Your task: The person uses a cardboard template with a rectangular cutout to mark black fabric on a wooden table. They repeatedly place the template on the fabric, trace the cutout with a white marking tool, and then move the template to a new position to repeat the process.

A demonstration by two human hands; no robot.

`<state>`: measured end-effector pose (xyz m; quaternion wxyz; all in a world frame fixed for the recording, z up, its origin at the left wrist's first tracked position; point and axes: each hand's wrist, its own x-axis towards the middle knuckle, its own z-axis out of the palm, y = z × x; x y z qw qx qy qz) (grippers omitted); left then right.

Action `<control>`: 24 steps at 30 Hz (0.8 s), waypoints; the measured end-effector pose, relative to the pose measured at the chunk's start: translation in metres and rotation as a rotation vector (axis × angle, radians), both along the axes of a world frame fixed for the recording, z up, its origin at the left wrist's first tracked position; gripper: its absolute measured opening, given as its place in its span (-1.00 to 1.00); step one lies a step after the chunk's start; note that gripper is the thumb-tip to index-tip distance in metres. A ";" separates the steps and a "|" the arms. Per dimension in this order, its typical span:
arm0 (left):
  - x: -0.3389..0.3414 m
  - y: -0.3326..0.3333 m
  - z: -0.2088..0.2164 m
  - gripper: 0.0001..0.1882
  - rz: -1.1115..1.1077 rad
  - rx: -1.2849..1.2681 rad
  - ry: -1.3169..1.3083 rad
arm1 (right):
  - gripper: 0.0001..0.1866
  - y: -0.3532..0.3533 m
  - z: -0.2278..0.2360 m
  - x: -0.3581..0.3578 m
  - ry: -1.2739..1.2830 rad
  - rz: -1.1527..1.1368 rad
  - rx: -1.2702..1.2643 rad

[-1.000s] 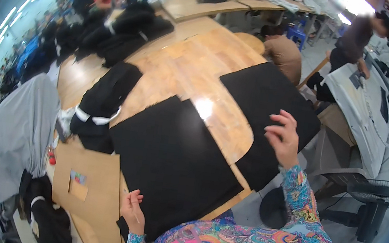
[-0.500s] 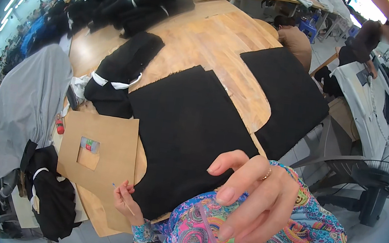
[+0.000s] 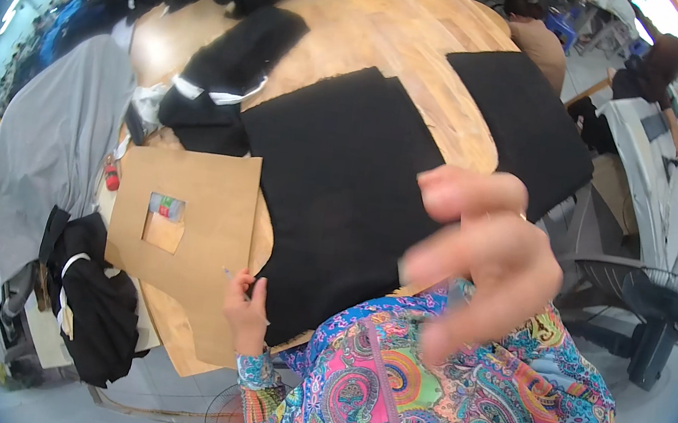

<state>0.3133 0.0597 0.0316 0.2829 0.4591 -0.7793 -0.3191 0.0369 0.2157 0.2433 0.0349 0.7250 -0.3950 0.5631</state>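
My left hand (image 3: 247,312) is closed in a pinch on a thin pen-like stick (image 3: 228,272), only its pale tip showing now. It is beside the brown card pattern (image 3: 202,279), which has a rectangular cut-out, and the lower left edge of a stack of black cloth panels (image 3: 333,194). Raised near the camera and blurred, my right hand (image 3: 490,266) has bent fingers standing apart, with nothing seen in them. Behind it, a second black cloth panel (image 3: 526,121) lies at the table's right edge.
Black cloth bundles tied with white strips (image 3: 216,101) lie on the wooden table (image 3: 390,17). Left are a grey cover (image 3: 58,132), a small red object (image 3: 111,175) and another tied black bundle (image 3: 95,308). A fan (image 3: 659,318) and people are on the right.
The view has tipped, so the table and cloth sit higher. My right hand has moved up and right in the picture, blurring. My left hand stays beside the card, still pinching.
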 end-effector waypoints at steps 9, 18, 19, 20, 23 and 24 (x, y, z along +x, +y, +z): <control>-0.001 0.001 0.002 -0.70 0.032 -0.098 -0.388 | -0.13 -0.013 -0.224 -0.017 0.492 -0.753 0.877; 0.002 -0.002 0.002 -0.73 -0.011 0.149 -0.273 | -0.15 -0.015 -0.245 -0.005 0.535 -0.799 0.907; 0.002 -0.005 0.002 -0.74 -0.024 0.068 -0.289 | -0.15 -0.015 -0.245 -0.005 0.535 -0.800 0.904; 0.001 -0.009 0.000 -0.74 -0.038 -0.011 -0.306 | -0.16 -0.014 -0.245 -0.005 0.534 -0.802 0.901; -0.024 -0.043 0.016 -0.76 -0.135 -0.253 -0.288 | -0.17 -0.011 -0.243 -0.008 0.522 -0.806 0.916; -0.043 -0.061 0.016 -0.74 -0.153 -0.297 -0.251 | -0.17 -0.010 -0.242 -0.009 0.524 -0.814 0.924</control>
